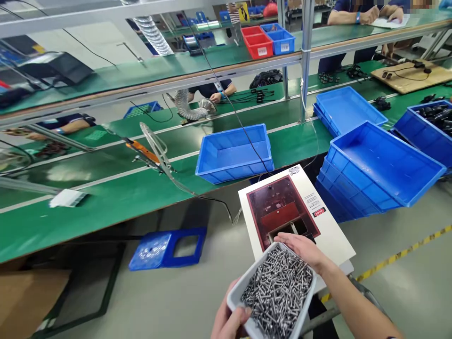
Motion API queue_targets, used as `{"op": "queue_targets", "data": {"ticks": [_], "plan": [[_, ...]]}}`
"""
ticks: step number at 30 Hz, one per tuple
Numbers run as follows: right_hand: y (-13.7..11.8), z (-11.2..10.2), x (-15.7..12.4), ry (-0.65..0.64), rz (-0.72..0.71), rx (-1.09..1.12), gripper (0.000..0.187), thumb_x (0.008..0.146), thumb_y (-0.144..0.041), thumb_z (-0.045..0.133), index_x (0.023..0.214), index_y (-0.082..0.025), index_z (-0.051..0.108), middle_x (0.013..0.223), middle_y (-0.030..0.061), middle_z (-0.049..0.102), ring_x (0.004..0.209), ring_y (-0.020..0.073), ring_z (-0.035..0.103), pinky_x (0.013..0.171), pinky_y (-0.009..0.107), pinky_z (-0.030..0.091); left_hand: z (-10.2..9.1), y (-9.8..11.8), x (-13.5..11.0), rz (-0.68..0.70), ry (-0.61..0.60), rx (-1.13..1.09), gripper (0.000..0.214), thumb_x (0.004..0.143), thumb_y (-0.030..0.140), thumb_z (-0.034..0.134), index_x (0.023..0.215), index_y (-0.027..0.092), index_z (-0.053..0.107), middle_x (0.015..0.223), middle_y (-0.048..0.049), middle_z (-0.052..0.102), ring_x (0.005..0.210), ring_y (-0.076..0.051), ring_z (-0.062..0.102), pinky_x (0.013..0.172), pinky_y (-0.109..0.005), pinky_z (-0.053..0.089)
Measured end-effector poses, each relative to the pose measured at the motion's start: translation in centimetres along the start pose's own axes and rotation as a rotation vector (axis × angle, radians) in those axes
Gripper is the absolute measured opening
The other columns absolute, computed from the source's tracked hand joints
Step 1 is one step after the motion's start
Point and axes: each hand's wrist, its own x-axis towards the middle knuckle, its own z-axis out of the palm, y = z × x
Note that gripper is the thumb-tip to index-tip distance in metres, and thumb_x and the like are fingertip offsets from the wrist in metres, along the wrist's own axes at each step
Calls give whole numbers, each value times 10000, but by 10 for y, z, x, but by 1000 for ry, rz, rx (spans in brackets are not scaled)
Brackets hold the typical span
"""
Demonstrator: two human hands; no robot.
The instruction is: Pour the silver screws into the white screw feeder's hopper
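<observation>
A light grey plastic tray (236, 298) filled with loose silver screws (278, 287) is held up in front of me, tilted toward the far side. My left hand (229, 313) grips its left side, the thumb over the rim. Along the far right edge lies my right hand (303, 249), fingers together against the tray; its thumb is hidden. Just beyond and below the tray is a white boxy machine (332, 230) with a dark, red-edged window (273, 195). An opening at the window's near end sits close to my right fingertips.
A green workbench (106, 207) runs across, bearing a blue bin (235, 153) and an orange electric screwdriver (143, 151). Stacked blue bins (381, 165) stand right of the machine. A blue stool (167, 249) is below the bench. Co-workers sit beyond; a shelf post (305, 61) rises ahead.
</observation>
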Motion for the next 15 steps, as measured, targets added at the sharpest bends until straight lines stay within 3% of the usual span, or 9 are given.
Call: {"op": "queue_targets", "data": {"ticks": [4,9,15], "plan": [[1,-9,11,14,56,143,648,724,-631,867,1203,-208,759,1366,102,683,1382,292,567,1221,431,389,14,29,-1,10,-37,157,838,605,407,676,1408,211,538,724,17,627,603,-215,580,530,-293,493],[6,-11,9,71,75,210,603,762,-563,878,1245,-228,744,1406,88,658,1406,268,547,1246,423,348,24,61,2,-24,-88,329,715,665,411,608,1344,191,558,652,28,568,574,-205,554,509,-280,469],[12,-10,5,151,43,313,638,721,-556,900,1245,-223,750,1415,78,652,1406,269,545,1244,401,354,44,93,4,-22,-152,478,497,679,452,581,1105,197,614,644,43,504,590,-203,543,468,-250,413]]}}
